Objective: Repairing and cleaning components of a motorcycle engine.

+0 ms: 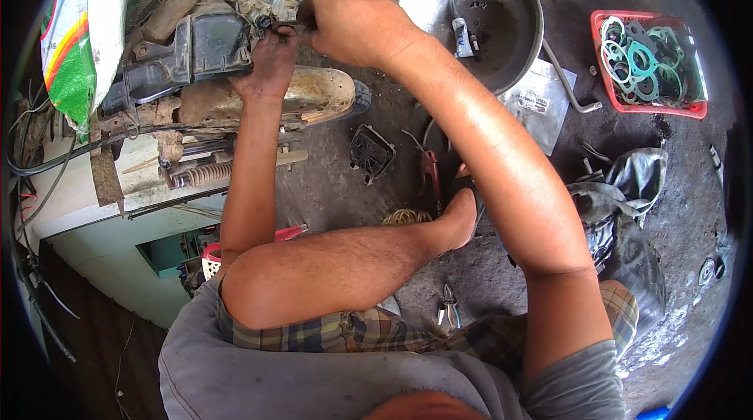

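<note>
A partly dismantled motorcycle spreads across the upper left, with a black plastic box (205, 45) and a dirty metal engine part (271, 3) beside it. My left hand (271, 63) reaches up to the box's right end, its fingers bent around a small dark piece too hidden to name. Just right of it, my right hand (353, 21) is closed in a fist, knuckles up, and meets the left fingertips. A dark bit shows between the two hands. What the right fingers grip is hidden by the back of that hand.
A round metal basin (527, 43) holds a small tube (461, 37). Farther right stands a red basket (663, 110) of gaskets. A bent metal bar (569, 87), black square frame (371, 153), red-handled tool (430, 170), pliers (449, 312) and grey cloth (637, 177) lie on the floor.
</note>
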A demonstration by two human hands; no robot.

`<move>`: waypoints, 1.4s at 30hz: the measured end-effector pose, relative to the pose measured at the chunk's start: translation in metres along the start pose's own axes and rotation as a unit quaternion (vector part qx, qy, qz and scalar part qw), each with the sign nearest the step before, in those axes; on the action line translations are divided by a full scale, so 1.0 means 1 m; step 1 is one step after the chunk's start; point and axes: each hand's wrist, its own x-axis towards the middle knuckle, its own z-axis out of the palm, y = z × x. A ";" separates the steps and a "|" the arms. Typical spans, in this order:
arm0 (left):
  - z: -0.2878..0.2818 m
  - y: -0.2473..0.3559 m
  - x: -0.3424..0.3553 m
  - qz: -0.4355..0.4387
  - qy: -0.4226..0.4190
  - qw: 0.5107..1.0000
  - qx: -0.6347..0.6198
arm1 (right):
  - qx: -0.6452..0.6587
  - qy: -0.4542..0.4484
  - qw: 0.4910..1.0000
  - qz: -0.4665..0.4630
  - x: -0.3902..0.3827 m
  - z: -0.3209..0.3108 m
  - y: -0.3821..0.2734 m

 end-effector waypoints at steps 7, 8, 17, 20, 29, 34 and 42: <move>-0.025 0.015 0.017 -0.077 -0.080 0.993 -0.033 | 0.015 0.044 0.998 0.039 -0.015 0.024 -0.010; -0.025 0.015 0.017 -0.057 -0.041 0.998 -0.006 | 0.021 0.063 0.997 0.046 -0.017 0.027 -0.012; -0.015 0.011 0.012 -0.036 -0.041 0.999 -0.001 | 0.021 0.081 0.995 0.053 -0.018 0.027 -0.012; -0.013 0.008 0.011 -0.012 -0.021 1.000 0.008 | 0.012 0.073 0.996 0.042 -0.012 0.021 -0.012; -0.007 0.005 0.008 0.008 -0.016 1.000 -0.003 | -0.035 -0.002 0.999 0.000 0.003 -0.005 0.001; -0.008 0.006 0.008 0.016 -0.024 0.999 -0.015 | -0.054 -0.019 0.998 -0.020 0.019 0.000 0.019; -0.011 0.008 0.008 -0.002 -0.019 0.999 -0.036 | -0.019 -0.089 0.995 -0.030 0.017 -0.035 0.014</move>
